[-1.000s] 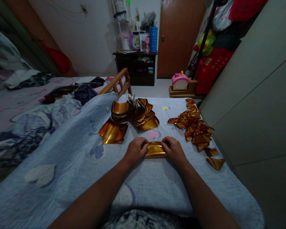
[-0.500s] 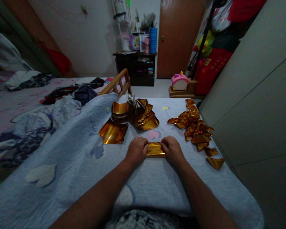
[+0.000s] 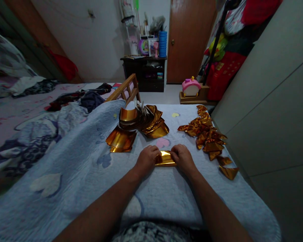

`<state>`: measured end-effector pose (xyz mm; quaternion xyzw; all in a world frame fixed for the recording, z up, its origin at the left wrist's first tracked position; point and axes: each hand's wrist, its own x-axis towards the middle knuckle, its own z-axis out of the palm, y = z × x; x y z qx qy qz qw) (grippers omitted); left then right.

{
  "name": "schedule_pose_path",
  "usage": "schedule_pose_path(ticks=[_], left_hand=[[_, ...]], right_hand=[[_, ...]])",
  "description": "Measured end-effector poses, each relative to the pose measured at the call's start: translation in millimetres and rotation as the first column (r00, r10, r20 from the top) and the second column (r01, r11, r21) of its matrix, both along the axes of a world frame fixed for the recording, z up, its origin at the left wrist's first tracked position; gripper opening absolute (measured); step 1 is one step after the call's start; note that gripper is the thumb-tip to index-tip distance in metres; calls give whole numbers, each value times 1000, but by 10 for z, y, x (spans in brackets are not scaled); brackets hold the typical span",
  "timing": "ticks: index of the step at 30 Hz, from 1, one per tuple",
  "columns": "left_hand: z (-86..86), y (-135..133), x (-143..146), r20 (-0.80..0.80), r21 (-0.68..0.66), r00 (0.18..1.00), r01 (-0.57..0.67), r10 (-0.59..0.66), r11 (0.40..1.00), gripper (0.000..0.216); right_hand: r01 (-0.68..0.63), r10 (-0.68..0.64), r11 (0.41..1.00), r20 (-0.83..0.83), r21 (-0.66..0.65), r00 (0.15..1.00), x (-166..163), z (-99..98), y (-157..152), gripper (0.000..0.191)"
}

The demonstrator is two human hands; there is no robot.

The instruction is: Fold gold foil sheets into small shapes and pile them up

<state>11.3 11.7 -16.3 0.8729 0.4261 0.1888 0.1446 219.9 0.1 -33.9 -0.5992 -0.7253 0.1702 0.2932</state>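
A strip of shiny gold foil paper (image 3: pixel 166 159), folded into a narrow rectangle, lies on the blue blanket between my hands. My left hand (image 3: pixel 148 158) grips its left end with curled fingers. On the right end, my right hand (image 3: pixel 182 157) pinches the paper's upper edge between thumb and fingers. Beyond my left hand sits a fanned pile of gold foil sheets (image 3: pixel 122 137), partly bent and overlapping. To the right, several folded gold foil pieces (image 3: pixel 209 136) with pointed ends lie in a row along the blanket's edge.
The blue blanket (image 3: pixel 156 191) has heart patterns and covers the surface before me. A wooden rail (image 3: pixel 125 89) stands at its far left, near rumpled clothes (image 3: pixel 91 99). A pale cabinet (image 3: pixel 275 111) flanks the right side. A pink toy (image 3: pixel 191 86) stands on the floor beyond.
My left hand has shifted slightly to the right along the foil paper, its fingers reaching further over it. The right hand stays at its end, and the camera view has moved slightly.
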Motion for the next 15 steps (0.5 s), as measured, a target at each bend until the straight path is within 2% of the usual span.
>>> schedule_pose_path(ticks=[8, 15], left_hand=[[139, -60, 1, -84, -41, 996, 27, -30, 999, 20], [98, -138, 11, -136, -21, 990, 30, -32, 999, 27]], right_hand=[[-1, 1, 1000, 0, 7, 1000, -3, 27, -10, 13], [48, -47, 999, -42, 9, 998, -26, 15, -15, 11]])
